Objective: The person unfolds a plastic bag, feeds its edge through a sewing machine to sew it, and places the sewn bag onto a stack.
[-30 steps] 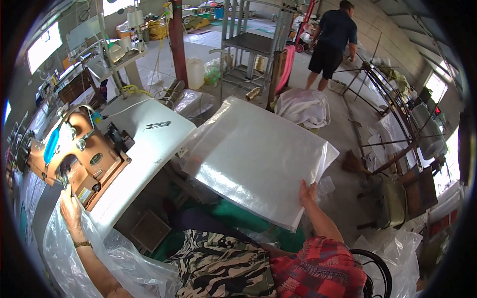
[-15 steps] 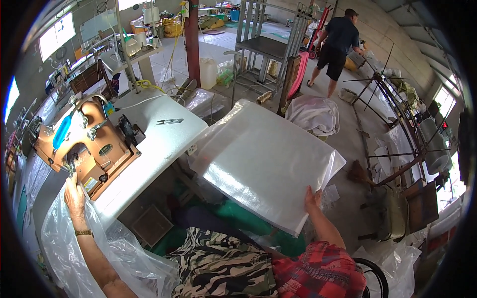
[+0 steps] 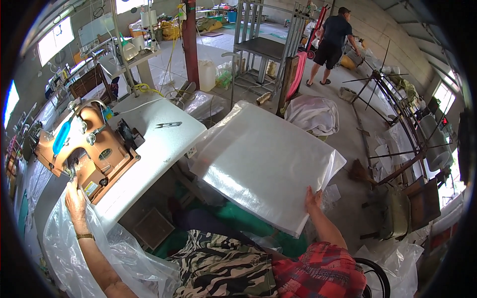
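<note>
At the left, my left hand [image 3: 75, 202] is at the working end of a brown sewing machine [image 3: 102, 144], its fingers closed on clear plastic film [image 3: 107, 243] that drapes from there over the table edge and my forearm. The fingertips are partly hidden against the machine. My right hand [image 3: 313, 201] is at the right edge of a stack of clear plastic sheets [image 3: 263, 164], thumb on top and the other fingers at the edge, partly hidden. Thread snips [image 3: 169, 124] lie on the white table [image 3: 171, 144] beyond the machine.
A red post [image 3: 191, 49] and a grey metal rack [image 3: 263, 47] stand beyond the table. A person in dark clothes [image 3: 334, 39] stands at the back right. A spoked metal frame [image 3: 392, 109] and a chair [image 3: 395, 216] are at the right. White cloth [image 3: 313, 114] lies bundled behind the stack.
The person at the back has shifted stance, with the feet set down differently. My two hands and the plastic stay nearly where they were; the view has shifted slightly.
</note>
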The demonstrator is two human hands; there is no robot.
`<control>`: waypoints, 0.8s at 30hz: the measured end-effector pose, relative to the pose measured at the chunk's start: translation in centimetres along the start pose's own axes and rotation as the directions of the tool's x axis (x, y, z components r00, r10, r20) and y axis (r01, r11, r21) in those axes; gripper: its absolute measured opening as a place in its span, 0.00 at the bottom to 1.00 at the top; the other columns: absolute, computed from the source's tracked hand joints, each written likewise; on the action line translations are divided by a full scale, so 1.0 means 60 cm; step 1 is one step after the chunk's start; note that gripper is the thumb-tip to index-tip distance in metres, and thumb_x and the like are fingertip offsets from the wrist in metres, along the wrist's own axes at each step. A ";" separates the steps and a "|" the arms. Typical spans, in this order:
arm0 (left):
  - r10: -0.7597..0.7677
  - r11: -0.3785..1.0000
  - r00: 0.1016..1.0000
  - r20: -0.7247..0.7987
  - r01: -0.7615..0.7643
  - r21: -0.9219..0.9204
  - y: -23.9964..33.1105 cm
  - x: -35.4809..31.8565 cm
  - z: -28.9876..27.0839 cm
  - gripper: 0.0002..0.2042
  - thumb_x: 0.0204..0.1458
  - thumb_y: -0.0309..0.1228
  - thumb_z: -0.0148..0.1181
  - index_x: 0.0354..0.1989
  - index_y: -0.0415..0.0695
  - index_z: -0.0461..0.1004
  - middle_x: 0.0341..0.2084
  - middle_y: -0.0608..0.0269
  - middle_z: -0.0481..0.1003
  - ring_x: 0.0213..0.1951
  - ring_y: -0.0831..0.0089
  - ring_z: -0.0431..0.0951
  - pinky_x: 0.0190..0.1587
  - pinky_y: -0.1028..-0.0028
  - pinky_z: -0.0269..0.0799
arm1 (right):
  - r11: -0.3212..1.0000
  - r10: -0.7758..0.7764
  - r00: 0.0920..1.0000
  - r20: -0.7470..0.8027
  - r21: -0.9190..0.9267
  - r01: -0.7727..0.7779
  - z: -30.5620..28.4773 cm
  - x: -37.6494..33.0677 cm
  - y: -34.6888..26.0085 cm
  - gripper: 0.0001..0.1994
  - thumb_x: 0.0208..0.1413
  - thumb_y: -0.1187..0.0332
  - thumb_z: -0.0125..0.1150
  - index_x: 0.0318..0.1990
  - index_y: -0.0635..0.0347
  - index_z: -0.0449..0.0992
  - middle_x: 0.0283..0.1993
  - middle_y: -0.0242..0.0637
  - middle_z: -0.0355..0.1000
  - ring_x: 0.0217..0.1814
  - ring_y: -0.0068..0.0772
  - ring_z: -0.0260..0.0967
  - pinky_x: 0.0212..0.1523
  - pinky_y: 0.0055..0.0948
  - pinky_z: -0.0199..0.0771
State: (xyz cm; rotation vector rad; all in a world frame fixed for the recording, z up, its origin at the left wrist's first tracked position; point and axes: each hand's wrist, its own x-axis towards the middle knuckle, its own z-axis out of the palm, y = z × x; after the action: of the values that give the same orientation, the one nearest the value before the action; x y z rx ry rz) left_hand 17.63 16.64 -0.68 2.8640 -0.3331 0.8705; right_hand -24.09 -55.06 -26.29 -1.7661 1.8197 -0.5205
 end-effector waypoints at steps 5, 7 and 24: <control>0.034 0.998 0.999 -0.025 -0.035 -0.047 -0.023 -0.006 0.007 0.18 0.50 0.21 0.45 0.51 0.37 0.70 0.36 0.46 0.68 0.40 0.49 0.72 0.44 0.60 0.66 | 1.000 -0.023 1.000 0.018 -0.007 0.023 0.003 0.003 0.004 0.48 0.51 0.37 0.51 0.67 0.66 0.46 0.66 0.58 0.52 0.68 0.54 0.53 0.66 0.40 0.53; 0.068 0.995 0.996 -0.051 -0.072 -0.065 -0.039 -0.007 0.013 0.18 0.50 0.21 0.45 0.50 0.36 0.70 0.35 0.46 0.68 0.40 0.49 0.71 0.44 0.60 0.66 | 0.998 0.000 0.999 -0.036 -0.058 -0.002 0.018 0.012 0.010 0.47 0.51 0.36 0.50 0.67 0.66 0.47 0.66 0.58 0.53 0.67 0.55 0.53 0.66 0.41 0.55; 0.114 0.993 0.992 -0.051 -0.115 -0.020 -0.073 0.004 0.045 0.19 0.51 0.23 0.44 0.53 0.38 0.69 0.38 0.42 0.68 0.42 0.46 0.69 0.48 0.58 0.64 | 0.996 -0.067 0.997 -0.038 -0.061 0.065 0.027 0.026 0.028 0.48 0.52 0.36 0.49 0.67 0.69 0.45 0.66 0.57 0.53 0.67 0.53 0.53 0.66 0.40 0.54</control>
State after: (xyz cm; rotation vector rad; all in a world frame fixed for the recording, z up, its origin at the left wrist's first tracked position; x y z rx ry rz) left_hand 20.33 20.33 -3.06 2.8204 -0.5031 0.9499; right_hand -24.34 -56.36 -28.78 -1.8732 1.8268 -0.5366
